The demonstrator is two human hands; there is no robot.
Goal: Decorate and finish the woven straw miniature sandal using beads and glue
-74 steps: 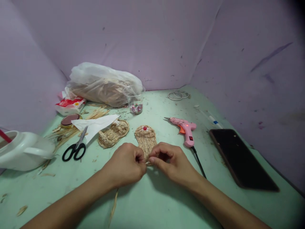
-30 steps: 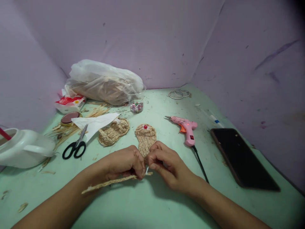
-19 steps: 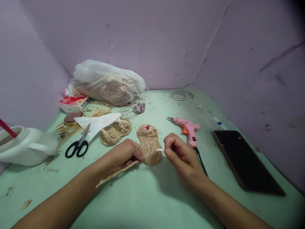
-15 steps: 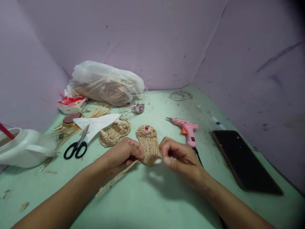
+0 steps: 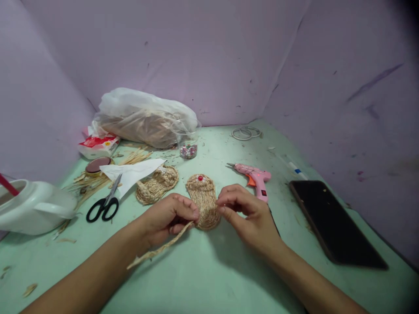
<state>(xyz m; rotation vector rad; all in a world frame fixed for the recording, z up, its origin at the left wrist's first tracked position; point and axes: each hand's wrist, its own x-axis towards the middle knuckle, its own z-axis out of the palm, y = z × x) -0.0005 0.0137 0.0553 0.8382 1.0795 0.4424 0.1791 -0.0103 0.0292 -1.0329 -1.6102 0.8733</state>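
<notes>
2 hands flank the woven slipper (image 5: 207, 203), which lies flat on the green table (image 5: 203, 283), toe at 12 o'clock, heel at 6 (clock centred on the slipper, 12 being away from the wearer). Left hand (image 5: 166, 220) sits at 8 o'clock: thumb and fingers clamped on the inner end of a braided cord (image 5: 160, 249), right against the slipper's edge; presumably this pins the 2 together. Cannot tell whether the edge itself is pinched too. The cord's loose end trails toward 8 o'clock, under the wrist, well apart from the right side. Right hand (image 5: 250, 218) sits at 4 o'clock, its thumb and index tips close together at the slipper's edge; cannot tell whether they touch or hold anything. Its place opposite the left would suit steadying the piece. Red bead (image 5: 200, 178) on the toe faces up, unobstructed. Glue gun (image 5: 258, 176) lies at 2 o'clock, nozzle facing away from the right hand, handle near it: likely for safe, easy reach. Scissors (image 5: 104, 207) at 9 o'clock, blades directed away from the wearer, handles nearer. 2nd slipper (image 5: 160, 187) at 10 o'clock, perhaps set aside for comparison.
</notes>
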